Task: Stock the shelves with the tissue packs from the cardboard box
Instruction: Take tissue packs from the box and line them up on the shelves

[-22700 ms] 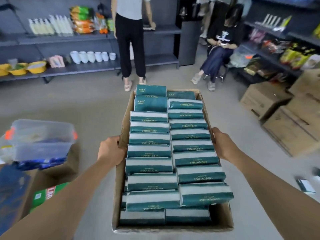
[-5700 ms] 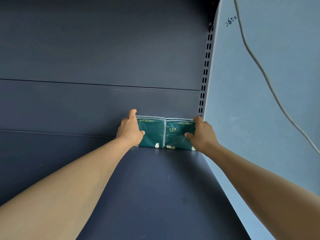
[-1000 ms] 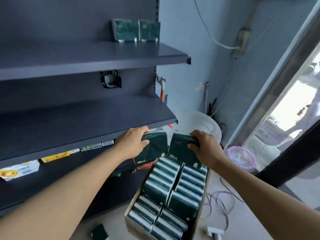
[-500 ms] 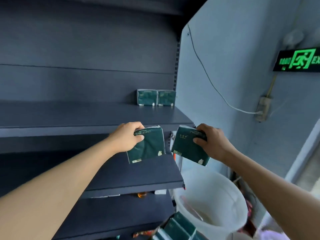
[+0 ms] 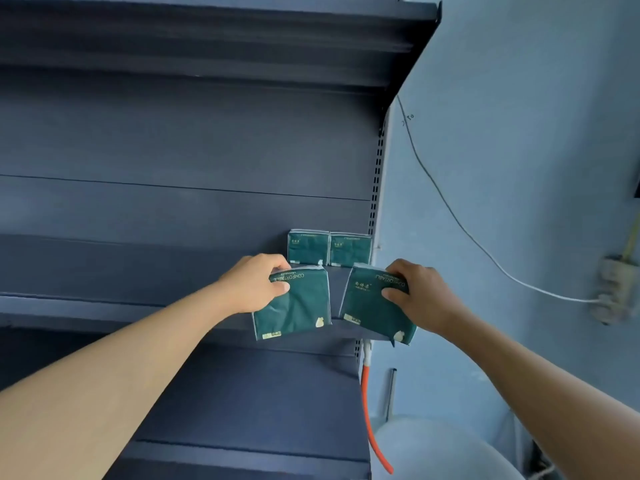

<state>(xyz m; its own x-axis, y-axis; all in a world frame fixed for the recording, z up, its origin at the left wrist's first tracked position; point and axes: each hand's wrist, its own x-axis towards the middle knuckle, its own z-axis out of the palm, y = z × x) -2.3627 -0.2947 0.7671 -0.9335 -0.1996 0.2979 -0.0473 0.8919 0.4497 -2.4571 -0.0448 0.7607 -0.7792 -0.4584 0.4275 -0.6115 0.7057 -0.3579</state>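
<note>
Green film wrapping fills both of my grips. My left hand (image 5: 254,287) pinches the upper left corner of the left tissue pack (image 5: 292,303), thumb on its printed face and the other fingers curled over the top edge; the pack hangs face-on, tilted slightly clockwise. My right hand (image 5: 417,297) pinches the upper right corner of the right tissue pack (image 5: 372,306) the same way, thumb on the face, and this pack tilts the other way, its lower right corner dropping toward 5 o'clock. The two held packs sit just beside each other with a narrow gap between them, in front of the shelf edge (image 5: 121,306). At 12 o'clock from that gap, two shelved tissue packs (image 5: 329,248) stand upright and touching, side by side against the back panel (image 5: 173,150) at the shelf's right end, next to the slotted upright (image 5: 375,188). A lower shelf (image 5: 259,393) lies toward 6 o'clock. At 3 o'clock the blue wall (image 5: 519,133) carries a thin cable (image 5: 450,209) running to a blurred wall box (image 5: 620,289). An orange hose (image 5: 369,410) hangs at 5 o'clock above a pale rounded bin (image 5: 443,452).
</note>
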